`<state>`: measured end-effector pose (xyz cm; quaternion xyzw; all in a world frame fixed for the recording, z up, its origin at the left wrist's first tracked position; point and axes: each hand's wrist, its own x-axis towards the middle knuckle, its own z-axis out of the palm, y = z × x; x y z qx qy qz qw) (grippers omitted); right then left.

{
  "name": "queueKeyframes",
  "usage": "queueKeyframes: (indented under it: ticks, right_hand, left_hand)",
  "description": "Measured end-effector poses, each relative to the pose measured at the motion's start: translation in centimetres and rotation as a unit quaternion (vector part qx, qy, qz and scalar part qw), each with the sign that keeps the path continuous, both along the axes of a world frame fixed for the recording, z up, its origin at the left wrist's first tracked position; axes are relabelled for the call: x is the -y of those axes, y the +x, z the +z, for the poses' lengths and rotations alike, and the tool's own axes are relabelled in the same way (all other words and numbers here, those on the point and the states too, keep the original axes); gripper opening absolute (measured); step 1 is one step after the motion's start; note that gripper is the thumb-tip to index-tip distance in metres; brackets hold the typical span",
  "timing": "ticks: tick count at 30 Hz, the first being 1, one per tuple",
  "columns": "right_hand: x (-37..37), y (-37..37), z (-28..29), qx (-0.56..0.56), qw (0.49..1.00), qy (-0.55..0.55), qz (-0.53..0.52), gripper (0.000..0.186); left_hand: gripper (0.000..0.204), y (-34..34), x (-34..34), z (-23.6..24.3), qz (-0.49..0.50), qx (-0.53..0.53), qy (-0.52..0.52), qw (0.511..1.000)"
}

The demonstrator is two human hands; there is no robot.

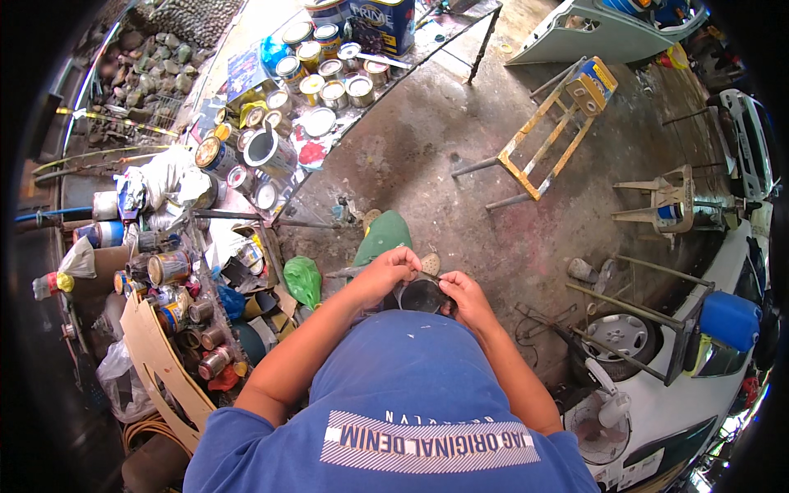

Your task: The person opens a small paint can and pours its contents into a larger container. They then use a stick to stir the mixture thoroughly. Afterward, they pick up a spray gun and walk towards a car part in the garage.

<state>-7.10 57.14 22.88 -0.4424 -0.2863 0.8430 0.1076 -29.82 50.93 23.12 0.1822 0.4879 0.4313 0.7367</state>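
Bending inward over the front of a blue T-shirt, both forearms lead to hands that meet just ahead of the belly. The left hand has thumb and forefinger pinched together on one end of a thin dark strip; the right hand pinches the other end, its remaining fingers curled beside a dark round container. The strip lies between the hands, above the container's rim; it is too small to tell its kind.

Just left of the left hand, a knotted green plastic bag rests near a jumble of used paint cans and a cut cardboard sheet. On the right, well apart from the hands, are a white fan, a wheel lying flat on the concrete floor, and a blue jerrycan beside a white car.

Farther ahead on the left, a desk carries many open paint tins and a large can with a grey inside. Across the floor to the right stands a paint-stained yellow stool bearing a yellow-and-blue rectangular tin. Rubble lies in the far left corner.
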Motion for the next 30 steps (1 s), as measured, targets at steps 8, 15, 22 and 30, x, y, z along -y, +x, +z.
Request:
queueKeyframes:
  ticks: [8, 15, 22, 30]
  right_hand:
    - [0.3, 0.4, 0.0, -0.046, 0.999, -0.015, -0.004, 0.029]
    - [-0.3, 1.3, -0.7, -0.037, 0.996, -0.027, 0.080, 0.038]
    - [-0.5, 1.1, -0.3, -0.060, 0.995, -0.054, 0.066, 0.038]
    - [-1.3, -0.7, 0.8, -0.116, 0.990, -0.081, 0.008, 0.028]
  left_hand:
    - [0.013, 0.5, 1.3, 0.2, -0.037, -0.229, 0.067, 0.970]
    - [0.033, -0.1, 3.6, -0.6, -0.068, -0.322, 0.204, 0.922]
    - [0.075, -1.1, 3.5, 0.5, -0.191, -0.305, 0.262, 0.896]
    - [0.093, 0.8, 2.1, -2.0, -0.022, -0.355, 0.243, 0.902]
